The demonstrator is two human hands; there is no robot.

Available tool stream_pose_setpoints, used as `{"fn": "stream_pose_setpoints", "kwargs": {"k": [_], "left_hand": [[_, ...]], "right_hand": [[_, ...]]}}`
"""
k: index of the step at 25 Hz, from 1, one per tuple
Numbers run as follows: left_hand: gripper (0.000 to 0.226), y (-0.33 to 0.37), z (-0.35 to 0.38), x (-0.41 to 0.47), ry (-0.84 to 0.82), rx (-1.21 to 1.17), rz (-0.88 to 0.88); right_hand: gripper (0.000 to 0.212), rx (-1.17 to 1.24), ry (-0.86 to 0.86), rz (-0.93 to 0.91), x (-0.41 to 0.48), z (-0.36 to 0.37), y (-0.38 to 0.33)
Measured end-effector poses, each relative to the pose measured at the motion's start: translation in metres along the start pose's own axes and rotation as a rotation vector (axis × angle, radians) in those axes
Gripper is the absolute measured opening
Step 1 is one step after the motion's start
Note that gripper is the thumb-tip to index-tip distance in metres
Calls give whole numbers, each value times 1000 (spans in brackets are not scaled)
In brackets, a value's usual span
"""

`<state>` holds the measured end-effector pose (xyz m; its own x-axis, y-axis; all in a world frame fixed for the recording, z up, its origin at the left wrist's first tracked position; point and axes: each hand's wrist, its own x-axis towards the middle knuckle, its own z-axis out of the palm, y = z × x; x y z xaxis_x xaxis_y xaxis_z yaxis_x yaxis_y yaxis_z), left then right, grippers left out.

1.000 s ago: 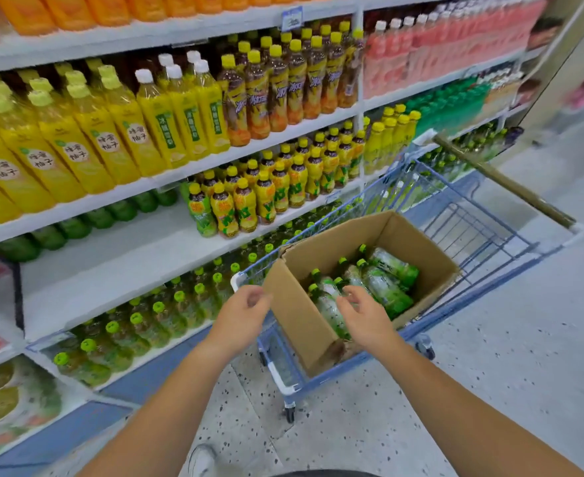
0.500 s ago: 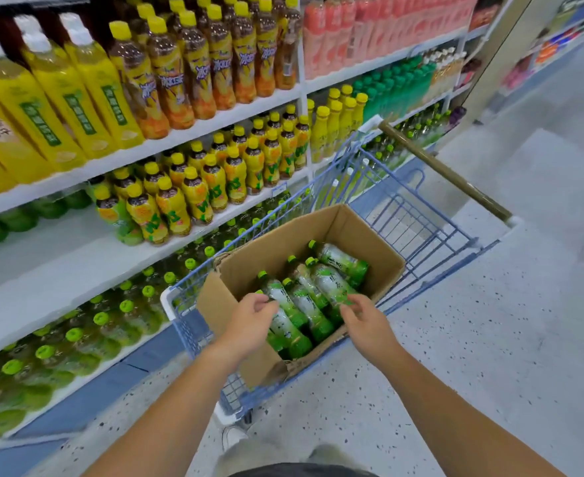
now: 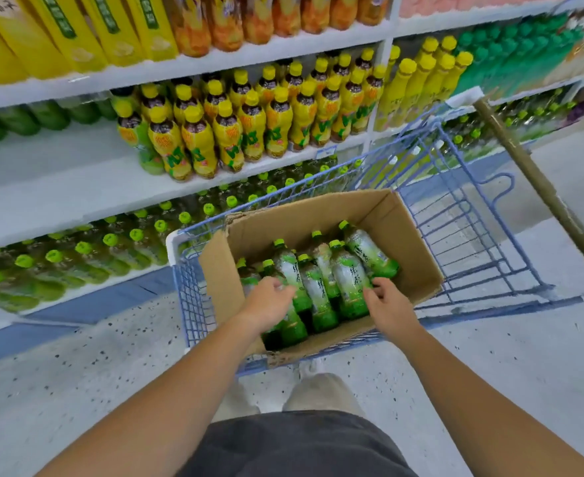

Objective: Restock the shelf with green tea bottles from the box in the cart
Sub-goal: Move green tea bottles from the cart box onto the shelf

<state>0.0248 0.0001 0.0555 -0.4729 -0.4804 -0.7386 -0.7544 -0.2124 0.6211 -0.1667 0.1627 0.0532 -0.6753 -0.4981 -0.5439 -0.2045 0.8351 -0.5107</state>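
The box (image 3: 407, 232) sits open in the near end of the cart (image 3: 473, 215), with green tea bottles (image 3: 318, 287) lying in it, caps toward 11 o'clock. Both hands are down in the box. The left hand (image 3: 270, 304) lies over the bottles at the box's 8 o'clock side, fingers bent downward. Its back hides whether they close round a bottle. The right hand (image 3: 390, 301) is at 4 o'clock, fingers curled with their tips against the bottom end of a bottle. I cannot tell whether it grips or only touches.

The box's near wall and the cart's wire rim stand between the person and the bottles. At 2 o'clock a brown handle (image 3: 538, 187) runs along the cart's far right side. From 9 to 12 o'clock of the box stands the shelf (image 3: 60, 201), with the cart's left wall close against it. On its low level green-capped bottles (image 3: 111, 249) lean in rows, and the cart covers the ones at 12 o'clock. One level up, yellow bottles (image 3: 249, 132) crowd at 11 to 12 o'clock, and beside them white board shows. Dark green bottles (image 3: 511, 53) are at 1 o'clock.

At 6 o'clock are dark shorts (image 3: 294, 442) and a pale shoe (image 3: 313, 368) on the speckled floor (image 3: 524, 356).

The top row of tall yellow and orange bottles (image 3: 235, 22) is cut off by the frame's upper edge. The labels are blurred, so the print cannot be read. The box's lower layer is hidden under the top bottles.
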Motion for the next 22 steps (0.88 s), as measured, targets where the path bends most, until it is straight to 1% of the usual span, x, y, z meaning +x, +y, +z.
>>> {"fn": "stream_pose_setpoints", "kwargs": {"k": [2,4,6,7,9,10,11,13,14,15,16,18,19,22], "left_hand": [[61,-3,13,3,25,-20,-50],[56,-5,28,8,48,-8,-94],[36,-9,40,19,67,-14,-123],[30,-12,45,27,79,-6,-152],[36,-17,51,39,76,23,-238],[34,-19,55,44,79,28,-276],[27,-21,59,49,89,41,-302],[28,-25,70,62,106,73,-355],[24,-24,74,68,126,103,-366],[16,-23,77,74,158,147,-375],[15,-22,78,79,207,196,-365],[39,-23,78,92,293,301,-333],[44,-23,76,98,322,323,-328],[41,-27,76,115,392,445,-350]], "right_hand": [[54,-34,-77,-13,20,-4,8],[55,-69,-148,-29,39,-8,16],[55,-120,-213,-42,60,-12,22],[56,-150,-247,-42,72,-12,25],[60,-190,-301,-25,90,-14,31],[61,-203,-327,-14,98,-13,35],[62,-216,-348,-5,106,-12,39],[62,-250,-380,14,121,-6,46],[62,-270,-394,23,127,-3,49],[61,-287,-412,30,133,2,51],[60,-297,-434,36,137,7,53],[62,-304,-474,41,147,16,57],[63,-304,-482,38,152,21,57],[62,-289,-466,56,167,32,59]]}}
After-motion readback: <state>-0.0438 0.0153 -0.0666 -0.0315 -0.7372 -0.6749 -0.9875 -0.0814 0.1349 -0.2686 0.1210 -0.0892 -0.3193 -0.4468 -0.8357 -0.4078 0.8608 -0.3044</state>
